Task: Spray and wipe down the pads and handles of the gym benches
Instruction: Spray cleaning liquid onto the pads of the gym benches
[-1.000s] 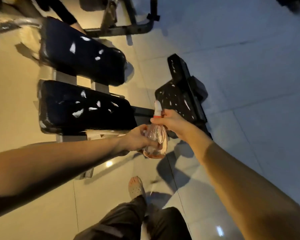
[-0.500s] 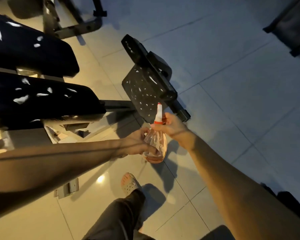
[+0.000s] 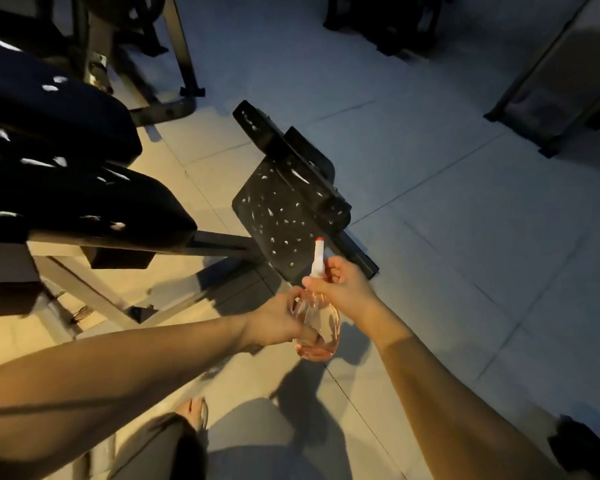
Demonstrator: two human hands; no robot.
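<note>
Bottle (image 3: 316, 327): clear, pinkish, held in the air over the tiled floor (image 3: 465, 237), between the two hands and just short of the black plate (image 3: 278, 209) at the bench's end. Its long axis runs from the base, nearest the person, away toward the plate, close to upright in the view. The white nozzle with its red tip points at the plate's lower edge.

Left hand (image 3: 274, 323): clamped on the bottle's body, fingers wrapped round its left side.

Right hand (image 3: 343, 289): fingers curled round the neck, just under the nozzle.

Plate: speckled with pale droplets. The near pad (image 3: 84, 199) and far pad (image 3: 49, 109), both dark, lie to the left and carry white blotches. One foot (image 3: 194, 414) stands on the floor below the arms.
</note>
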